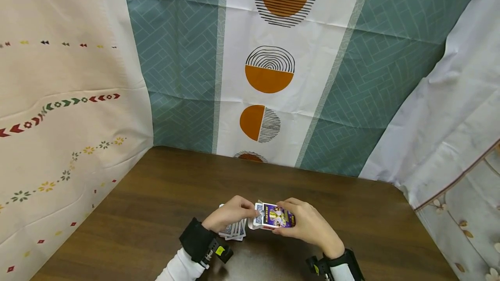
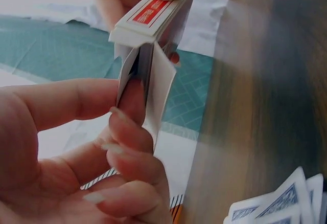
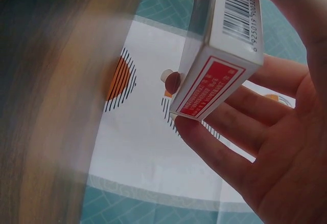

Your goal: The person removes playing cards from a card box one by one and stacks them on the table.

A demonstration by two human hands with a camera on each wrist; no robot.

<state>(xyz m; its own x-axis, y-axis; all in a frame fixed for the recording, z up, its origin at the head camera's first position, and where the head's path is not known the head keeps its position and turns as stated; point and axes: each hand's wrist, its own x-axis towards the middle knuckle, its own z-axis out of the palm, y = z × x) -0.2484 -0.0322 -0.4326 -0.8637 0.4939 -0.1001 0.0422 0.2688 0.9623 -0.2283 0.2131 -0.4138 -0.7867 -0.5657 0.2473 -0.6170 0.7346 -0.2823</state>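
Right hand (image 1: 308,225): I am clamping fingers around box (image 1: 278,216). Left hand (image 1: 231,214): pinching card (image 1: 259,219) at mouth; square alignment should be preventing bends.

Between our left hand (image 1: 229,212) and right hand (image 1: 307,221) we have the card box (image 1: 278,216), its open end leftward, a card (image 1: 258,208) at our left fingertips. Loose cards (image 1: 235,231) lie on the table (image 1: 175,185) below our left hand. Beyond both hands hangs a back cloth (image 1: 179,55); left of them, a side cloth (image 1: 58,70).
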